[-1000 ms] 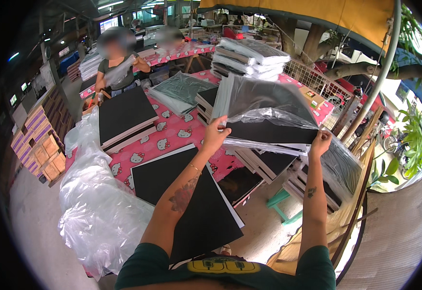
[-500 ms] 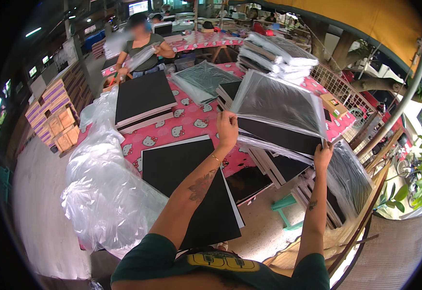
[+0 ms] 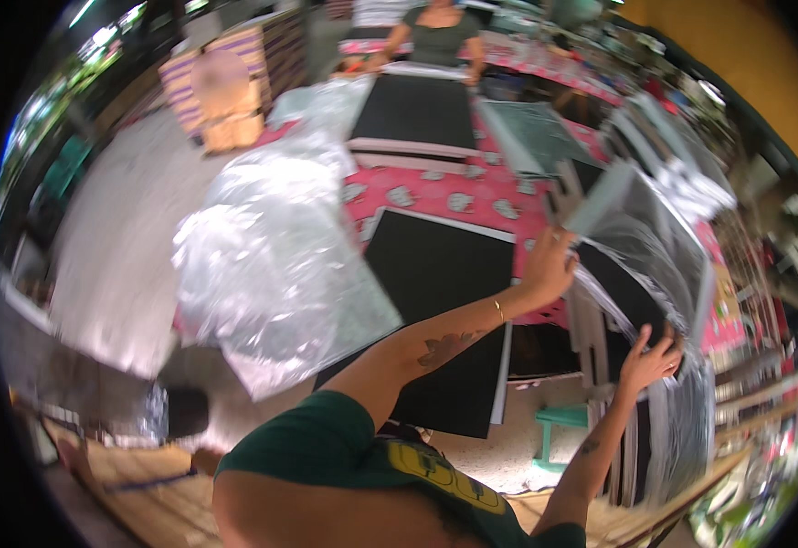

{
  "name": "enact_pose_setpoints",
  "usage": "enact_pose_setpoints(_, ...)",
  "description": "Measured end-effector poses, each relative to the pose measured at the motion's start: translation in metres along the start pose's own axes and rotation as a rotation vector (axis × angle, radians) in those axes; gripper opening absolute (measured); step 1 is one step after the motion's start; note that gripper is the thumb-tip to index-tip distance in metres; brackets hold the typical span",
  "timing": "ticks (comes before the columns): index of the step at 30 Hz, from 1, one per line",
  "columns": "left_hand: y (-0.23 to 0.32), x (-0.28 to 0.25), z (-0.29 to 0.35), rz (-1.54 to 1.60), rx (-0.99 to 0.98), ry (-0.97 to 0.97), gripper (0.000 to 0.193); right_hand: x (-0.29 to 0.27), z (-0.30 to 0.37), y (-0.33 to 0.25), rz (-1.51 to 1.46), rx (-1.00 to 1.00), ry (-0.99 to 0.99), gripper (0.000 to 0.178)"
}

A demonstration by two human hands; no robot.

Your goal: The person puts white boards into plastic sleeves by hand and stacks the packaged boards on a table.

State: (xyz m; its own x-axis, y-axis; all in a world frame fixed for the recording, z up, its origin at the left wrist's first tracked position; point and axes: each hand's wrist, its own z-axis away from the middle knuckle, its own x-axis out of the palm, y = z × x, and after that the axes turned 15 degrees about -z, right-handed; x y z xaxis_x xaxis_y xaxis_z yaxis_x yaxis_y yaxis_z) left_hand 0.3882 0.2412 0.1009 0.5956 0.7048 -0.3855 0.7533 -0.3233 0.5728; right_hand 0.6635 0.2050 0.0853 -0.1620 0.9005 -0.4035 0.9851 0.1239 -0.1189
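Observation:
A black board [image 3: 620,285] sits partly inside a clear plastic bag [image 3: 659,219] at the right of the table, on top of a stack. My left hand [image 3: 549,267] is closed on its left edge, where board and plastic meet. At the near right corner my right hand [image 3: 653,361] grips the board and plastic, with the fingers over the edge. A large black sheet with a white one under it [image 3: 440,265] lies in front of me, partly covered by my left forearm. To its left spreads a heap of loose clear plastic bags [image 3: 262,247].
Across the pink patterned table [image 3: 408,194] a person [image 3: 440,36] stands behind a stack of black boards [image 3: 417,114]. Plastic-wrapped packs [image 3: 668,151] are piled at the far right. A green stool [image 3: 559,420] stands below the near edge; boxes [image 3: 225,87] rise at the far left.
My view has swung to the right-hand tilt, so the scene sits turned and blurred. Both hands stay on the bagged board, which now looks more bent. The person opposite has come to the black stack.

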Motion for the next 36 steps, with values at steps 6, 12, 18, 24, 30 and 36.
enact_pose_setpoints(6,-0.12,-0.218,0.107,-0.351,0.083,-0.272,0.029,0.032,0.008,-0.043,0.032,0.029,-0.365,0.039)
enact_pose_setpoints(12,-0.223,-0.396,0.202,-0.868,-0.342,-0.059,0.022,-0.027,0.124,-0.282,-1.228,-0.171,-0.697,0.044)
enact_pose_setpoints(18,-0.316,-0.465,0.197,-0.962,-0.699,-0.282,0.021,-0.077,0.256,-0.489,-1.328,-0.827,-1.11,0.048)
enact_pose_setpoints(24,-0.327,-0.487,0.189,-1.094,-0.948,-0.258,0.072,-0.063,0.274,-0.572,-1.202,-0.813,-1.029,0.046)
enact_pose_setpoints(30,-0.397,-0.468,0.19,-1.107,-0.795,-0.568,0.084,-0.048,0.28,-0.618,-1.164,-0.74,-0.869,0.047)
enact_pose_setpoints(36,-0.457,-0.486,0.153,-1.08,-0.551,-0.552,0.068,-0.025,0.287,-0.682,-1.07,-0.656,-0.869,0.051)
